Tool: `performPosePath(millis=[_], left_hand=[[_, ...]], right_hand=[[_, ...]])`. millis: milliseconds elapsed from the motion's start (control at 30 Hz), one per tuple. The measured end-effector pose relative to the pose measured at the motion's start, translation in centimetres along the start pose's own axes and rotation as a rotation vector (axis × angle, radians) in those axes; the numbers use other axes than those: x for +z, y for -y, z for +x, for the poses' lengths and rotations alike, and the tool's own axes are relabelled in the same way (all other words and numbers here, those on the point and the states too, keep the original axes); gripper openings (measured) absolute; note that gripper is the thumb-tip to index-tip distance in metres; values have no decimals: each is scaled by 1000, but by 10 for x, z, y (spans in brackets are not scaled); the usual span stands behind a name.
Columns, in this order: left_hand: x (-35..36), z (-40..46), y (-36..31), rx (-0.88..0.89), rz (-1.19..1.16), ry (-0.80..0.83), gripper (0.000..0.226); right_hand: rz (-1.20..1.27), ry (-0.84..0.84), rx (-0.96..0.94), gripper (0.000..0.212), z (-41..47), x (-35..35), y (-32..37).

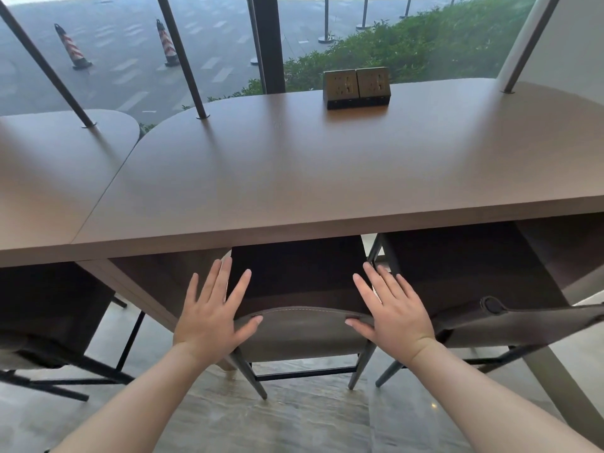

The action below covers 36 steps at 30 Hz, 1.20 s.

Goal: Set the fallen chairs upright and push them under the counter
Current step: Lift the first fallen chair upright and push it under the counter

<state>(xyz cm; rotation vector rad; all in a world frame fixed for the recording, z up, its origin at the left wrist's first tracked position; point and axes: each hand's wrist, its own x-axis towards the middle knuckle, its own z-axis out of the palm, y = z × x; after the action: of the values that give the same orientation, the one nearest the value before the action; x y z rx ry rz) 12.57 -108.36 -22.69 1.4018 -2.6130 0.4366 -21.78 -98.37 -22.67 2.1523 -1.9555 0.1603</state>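
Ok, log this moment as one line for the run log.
left hand open on brown padded chair backrest | right hand open on it | chair upright, seat under brown wooden counter

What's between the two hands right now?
In the head view, only the top edge of the middle chair's backrest spans between the left hand and right hand; nothing else.

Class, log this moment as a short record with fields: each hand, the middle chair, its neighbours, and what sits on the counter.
left hand: open, fingers spread at the backrest's left end
right hand: open, at the right end
middle chair: upright, seat under the counter
right chair: upright, alongside
left chair: partly in view, under the counter
socket box: on the counter
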Motion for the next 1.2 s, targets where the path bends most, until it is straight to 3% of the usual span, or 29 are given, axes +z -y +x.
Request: performPosePath(millis=[267, 1200], left_hand=[[0, 5, 6, 25, -37, -30, 83], [-8, 2, 6, -6, -29, 124, 81]], right_hand=[[-12, 82, 41, 80, 5, -1, 8], [-44, 145, 53, 73, 4, -8, 18]])
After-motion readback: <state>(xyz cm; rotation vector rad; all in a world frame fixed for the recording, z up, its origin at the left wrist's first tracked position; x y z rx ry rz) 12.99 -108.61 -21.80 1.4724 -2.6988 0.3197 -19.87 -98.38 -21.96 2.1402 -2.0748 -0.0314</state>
